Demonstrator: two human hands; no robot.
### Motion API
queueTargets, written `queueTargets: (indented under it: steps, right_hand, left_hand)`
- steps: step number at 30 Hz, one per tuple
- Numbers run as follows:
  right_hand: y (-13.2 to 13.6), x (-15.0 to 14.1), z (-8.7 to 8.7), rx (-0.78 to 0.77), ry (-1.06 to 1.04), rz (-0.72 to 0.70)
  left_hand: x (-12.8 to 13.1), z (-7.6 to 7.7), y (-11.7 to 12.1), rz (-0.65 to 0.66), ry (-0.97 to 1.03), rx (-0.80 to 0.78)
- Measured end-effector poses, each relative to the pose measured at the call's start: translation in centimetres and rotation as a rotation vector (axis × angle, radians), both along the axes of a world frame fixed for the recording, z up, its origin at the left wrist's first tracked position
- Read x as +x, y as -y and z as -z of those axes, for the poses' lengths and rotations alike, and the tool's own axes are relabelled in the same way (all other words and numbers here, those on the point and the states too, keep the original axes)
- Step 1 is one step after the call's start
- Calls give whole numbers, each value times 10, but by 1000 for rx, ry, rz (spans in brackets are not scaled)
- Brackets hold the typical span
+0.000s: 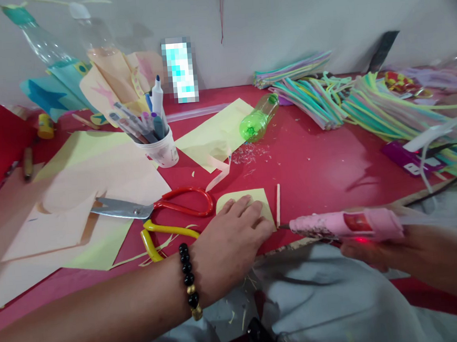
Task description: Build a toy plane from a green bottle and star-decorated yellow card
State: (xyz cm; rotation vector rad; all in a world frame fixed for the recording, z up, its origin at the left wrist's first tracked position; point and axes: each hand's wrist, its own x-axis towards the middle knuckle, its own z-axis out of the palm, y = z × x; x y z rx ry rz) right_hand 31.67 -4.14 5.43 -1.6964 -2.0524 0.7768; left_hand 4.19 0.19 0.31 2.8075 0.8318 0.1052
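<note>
My left hand [235, 233] lies flat, fingers stretched out, on a small pale yellow piece of paper [263, 200] near the table's front edge. My right hand [381, 248] is wrapped round a pink hot glue gun [347, 224], whose lit red light glows underneath. The gun's nozzle points left and meets, or nearly meets, the lower end of a thin pale strip [278, 204] beside the paper. Just left of my left hand rest large scissors [136, 209] with one red and one yellow handle, blades partly over paper.
A paper cup [163, 151] of markers stands behind the scissors. A green plastic bottle [256, 124] lies on a yellow sheet [206, 138]. Bundles of pastel strips [310, 101] fill the back right, by a purple box [409, 159]. Decorated bottles [51, 53] stand back left; paper sheets [105, 170] spread below.
</note>
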Motion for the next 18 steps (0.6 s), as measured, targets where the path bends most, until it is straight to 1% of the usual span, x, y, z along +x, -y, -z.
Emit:
queueTargets:
  steps: [3, 5, 6, 8, 10, 13, 15, 18]
  right_hand:
    - [4, 5, 6, -243, 18, 66]
    - [1, 7, 10, -359, -59, 178]
    - [-2, 7, 12, -380, -106, 250]
    - [-11, 5, 13, -379, -187, 393]
    - [-23, 2, 14, -351, -283, 493]
    - [-39, -2, 16, -266, -477, 580]
    - [-47, -4, 19, -217, -548, 636]
    - [-56, -5, 27, -243, -603, 671]
  left_hand:
    - [0, 1, 0, 4, -1, 0]
    - [0, 2, -1, 5, -3, 3]
    - [0, 2, -1, 4, -5, 3]
    - [-1, 1, -1, 7, -3, 3]
    - [-1, 0, -1, 12, 2, 1]
    - [-1, 0, -2, 20, 14, 11]
    - [-1, 0, -3, 22, 21, 28]
    - [-2, 2, -2, 15, 31, 46]
